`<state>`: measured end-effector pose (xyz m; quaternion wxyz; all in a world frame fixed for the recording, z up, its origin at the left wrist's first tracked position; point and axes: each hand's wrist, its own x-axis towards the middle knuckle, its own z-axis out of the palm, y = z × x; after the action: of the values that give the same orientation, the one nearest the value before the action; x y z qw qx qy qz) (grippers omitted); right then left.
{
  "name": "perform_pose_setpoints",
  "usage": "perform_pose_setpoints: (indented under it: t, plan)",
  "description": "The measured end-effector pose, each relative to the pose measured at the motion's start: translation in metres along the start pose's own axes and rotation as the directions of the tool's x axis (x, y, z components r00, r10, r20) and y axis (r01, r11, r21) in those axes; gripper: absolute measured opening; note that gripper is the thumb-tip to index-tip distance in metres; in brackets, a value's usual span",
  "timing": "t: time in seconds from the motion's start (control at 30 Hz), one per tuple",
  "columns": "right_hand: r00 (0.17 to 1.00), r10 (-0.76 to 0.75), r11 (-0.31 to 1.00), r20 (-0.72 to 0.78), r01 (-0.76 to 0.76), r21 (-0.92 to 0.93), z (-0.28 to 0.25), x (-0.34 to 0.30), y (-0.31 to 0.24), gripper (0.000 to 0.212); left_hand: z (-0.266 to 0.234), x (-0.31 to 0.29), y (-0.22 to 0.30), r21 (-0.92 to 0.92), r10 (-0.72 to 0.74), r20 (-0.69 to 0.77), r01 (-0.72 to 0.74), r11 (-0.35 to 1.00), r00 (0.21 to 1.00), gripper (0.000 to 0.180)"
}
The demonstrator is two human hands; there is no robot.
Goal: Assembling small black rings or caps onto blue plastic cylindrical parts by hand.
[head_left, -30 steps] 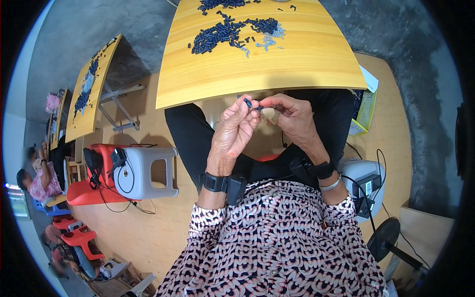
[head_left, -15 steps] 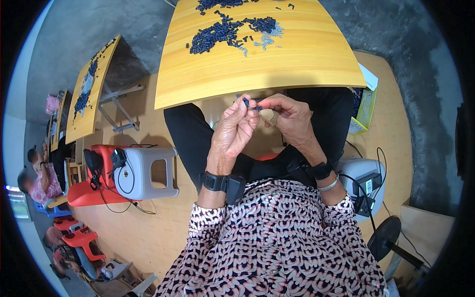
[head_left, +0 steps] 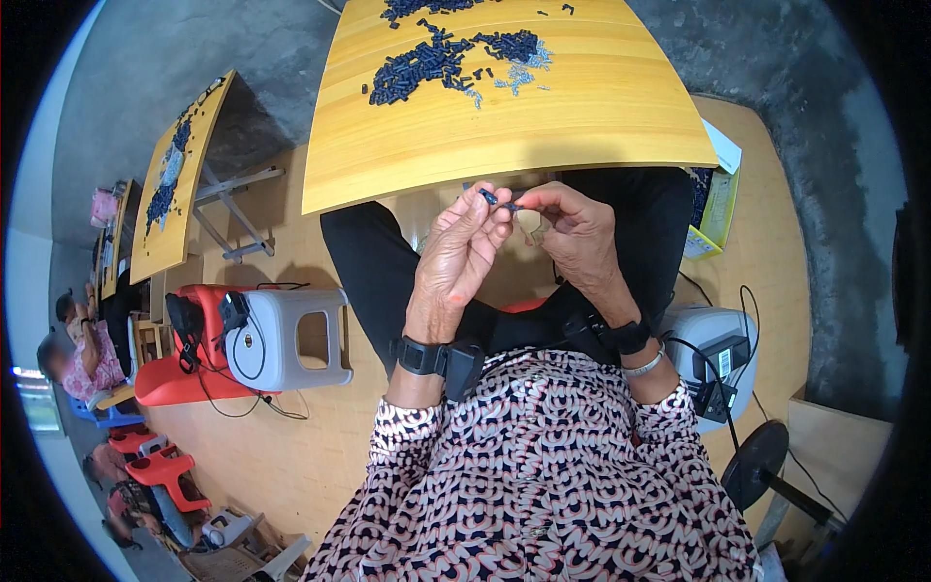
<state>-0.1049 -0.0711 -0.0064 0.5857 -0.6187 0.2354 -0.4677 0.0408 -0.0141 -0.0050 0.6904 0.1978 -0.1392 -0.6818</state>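
Note:
Just off the near edge of the wooden table (head_left: pixel 621 136), above my lap, both my hands meet. My left hand (head_left: pixel 458 242) pinches a small dark blue-black plastic part (head_left: pixel 488 197) between thumb and fingers. Close against it, my right hand (head_left: pixel 582 233) has its thumb and forefinger closed on the end of a small dark piece (head_left: pixel 512 207); whether the two pieces are joined I cannot tell. A beige covering (head_left: pixel 529 223) shows at my right fingers. On the table lie a heap of similar dark parts (head_left: pixel 417 76) and a scatter of small silvery pieces (head_left: pixel 524 76).
A yellow-green box (head_left: pixel 713 218) stands right of the table. Grey plastic stools (head_left: pixel 291 338) with black cables and devices flank me, a red chair (head_left: pixel 184 383) beside the left one. Another table (head_left: pixel 179 184) with dark parts stands far left, with people seated beyond it (head_left: pixel 92 349).
Both hands stay together in nearly the same place. The dark part in my left fingers has turned slightly, and my right fingertips have shifted a little to the right.

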Motion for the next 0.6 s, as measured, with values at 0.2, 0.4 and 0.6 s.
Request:
perform_pose_setpoints:
  t: [0.2, 0.4, 0.6]
  plan:
    - [0.991, -0.115, 0.988, -0.064, 0.108, -0.109, 0.0049, -0.0019, 0.0012, 0.020, 0.0004, 0.0004, -0.0019, 0.082, 0.057, -0.033, -0.054, 0.995, 0.998, 0.016]
    - [0.981, -0.185, 0.970, -0.063, 0.172, -0.170, 0.0056, -0.0004, 0.0006, 0.018, -0.0002, 0.0003, -0.0027, 0.086, 0.060, -0.058, -0.055, 0.995, 0.997, 0.017]
    - [0.980, -0.191, 0.951, -0.050, 0.172, -0.257, 0.0050, -0.0005, -0.0003, 0.020, -0.0034, 0.0003, -0.0028, 0.106, 0.056, -0.065, -0.049, 0.993, 0.996, 0.018]
